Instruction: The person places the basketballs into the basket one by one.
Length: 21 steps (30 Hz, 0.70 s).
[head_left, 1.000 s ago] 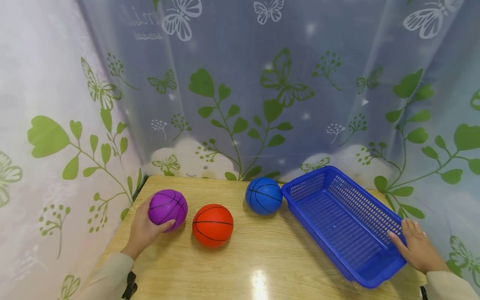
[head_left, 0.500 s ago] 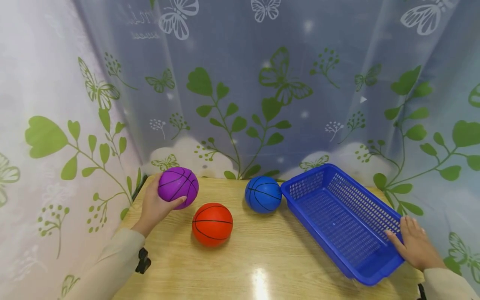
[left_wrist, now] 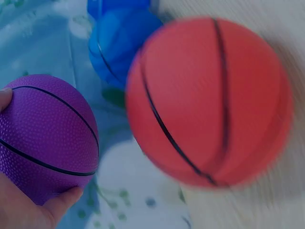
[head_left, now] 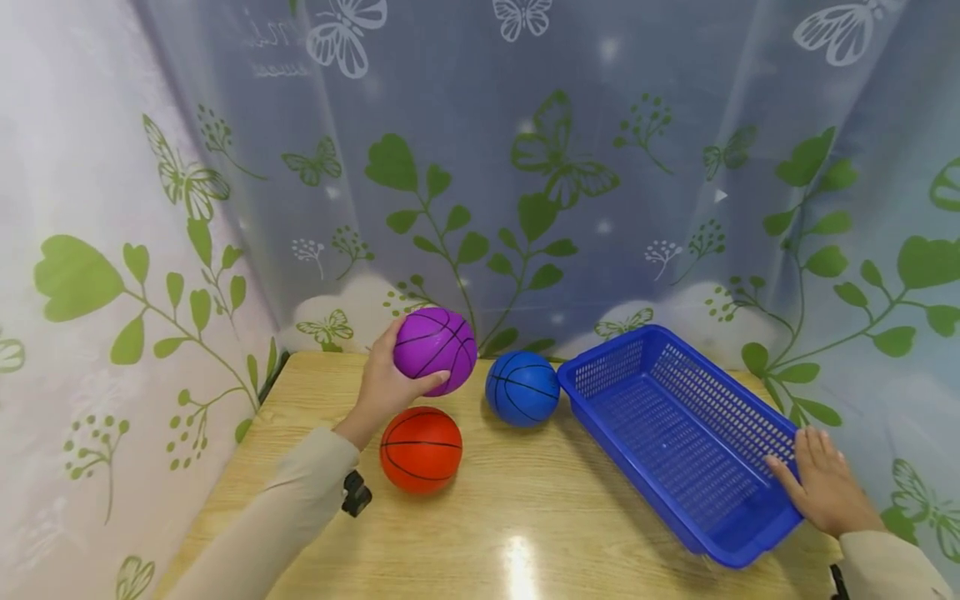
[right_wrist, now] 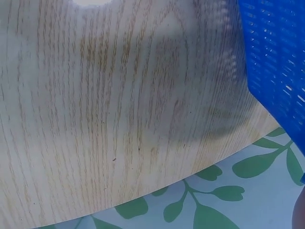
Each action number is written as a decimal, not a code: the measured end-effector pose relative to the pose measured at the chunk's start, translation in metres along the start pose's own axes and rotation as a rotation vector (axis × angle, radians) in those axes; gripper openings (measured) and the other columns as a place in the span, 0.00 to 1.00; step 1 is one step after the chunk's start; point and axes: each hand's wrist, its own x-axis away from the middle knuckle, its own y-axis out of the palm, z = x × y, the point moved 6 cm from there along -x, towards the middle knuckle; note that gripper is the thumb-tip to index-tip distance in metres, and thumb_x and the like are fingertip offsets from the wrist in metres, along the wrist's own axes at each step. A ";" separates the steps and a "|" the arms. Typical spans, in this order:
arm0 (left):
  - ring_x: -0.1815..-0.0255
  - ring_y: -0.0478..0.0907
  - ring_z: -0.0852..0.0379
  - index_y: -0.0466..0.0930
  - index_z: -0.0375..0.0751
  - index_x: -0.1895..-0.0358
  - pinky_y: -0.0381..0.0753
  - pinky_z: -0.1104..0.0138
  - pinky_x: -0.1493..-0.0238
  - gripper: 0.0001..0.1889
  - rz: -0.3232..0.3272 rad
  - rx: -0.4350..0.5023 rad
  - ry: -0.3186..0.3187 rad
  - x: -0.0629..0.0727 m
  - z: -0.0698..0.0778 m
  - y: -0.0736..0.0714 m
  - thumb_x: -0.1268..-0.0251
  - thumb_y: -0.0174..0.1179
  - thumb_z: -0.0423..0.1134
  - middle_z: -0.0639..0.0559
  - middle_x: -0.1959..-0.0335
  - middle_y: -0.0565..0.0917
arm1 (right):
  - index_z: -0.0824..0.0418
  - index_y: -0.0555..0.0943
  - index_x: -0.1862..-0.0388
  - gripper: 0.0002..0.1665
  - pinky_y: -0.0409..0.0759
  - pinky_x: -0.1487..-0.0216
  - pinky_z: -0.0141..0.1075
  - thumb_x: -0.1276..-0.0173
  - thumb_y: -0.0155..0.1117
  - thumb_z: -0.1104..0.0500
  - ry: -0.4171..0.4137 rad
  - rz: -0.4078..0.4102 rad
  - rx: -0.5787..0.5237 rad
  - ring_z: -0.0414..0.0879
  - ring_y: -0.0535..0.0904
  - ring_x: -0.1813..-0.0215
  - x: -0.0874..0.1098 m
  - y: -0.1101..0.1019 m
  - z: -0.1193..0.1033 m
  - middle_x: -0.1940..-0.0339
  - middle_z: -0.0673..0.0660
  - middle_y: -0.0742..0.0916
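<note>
In the head view my left hand (head_left: 386, 383) grips a purple ball (head_left: 435, 352) with black lines, thumb on its near side and fingers behind it. That ball is held up off the table, behind a red ball (head_left: 422, 450) and left of a blue ball (head_left: 522, 388). The left wrist view shows the purple ball (left_wrist: 50, 136) apart from the large, blurred red ball (left_wrist: 209, 102). My right hand (head_left: 828, 483) rests on the near right rim of a blue plastic basket (head_left: 637, 475), fingers straight, thumb over the rim. Only a sliver of the right hand (right_wrist: 299, 214) shows in the right wrist view.
The wooden table (head_left: 540, 500) carries the balls and the basket. A patterned curtain (head_left: 480, 167) stands close behind it and along both sides. The blue ball sits near the basket's far left corner.
My left hand has lifted the purple ball off the table and carried it right, past the far side of the red ball. The right hand stays on the basket rim.
</note>
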 end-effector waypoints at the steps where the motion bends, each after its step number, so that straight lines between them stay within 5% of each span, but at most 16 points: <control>1: 0.38 0.70 0.38 0.55 0.49 0.26 0.77 0.47 0.47 0.52 -0.007 0.015 0.004 -0.001 0.006 0.007 0.57 0.77 0.46 0.40 0.32 0.64 | 0.89 0.37 0.33 0.48 0.25 0.33 0.65 0.21 0.31 0.42 -0.001 0.000 0.002 0.78 0.28 0.30 0.000 0.000 0.000 0.33 0.89 0.44; 11: 0.39 0.71 0.38 0.57 0.49 0.26 0.78 0.48 0.48 0.53 -0.087 0.096 0.074 0.000 0.053 0.076 0.59 0.78 0.47 0.40 0.31 0.64 | 0.88 0.38 0.33 0.48 0.29 0.32 0.65 0.21 0.31 0.43 -0.006 0.010 -0.003 0.78 0.30 0.30 0.002 -0.001 -0.004 0.33 0.88 0.44; 21: 0.39 0.72 0.42 0.56 0.54 0.26 0.79 0.52 0.48 0.54 -0.185 0.085 0.115 0.017 0.093 0.138 0.60 0.77 0.50 0.45 0.31 0.64 | 0.88 0.39 0.32 0.39 0.29 0.31 0.65 0.20 0.29 0.52 -0.042 0.105 -0.028 0.76 0.31 0.29 0.003 -0.003 -0.009 0.32 0.87 0.44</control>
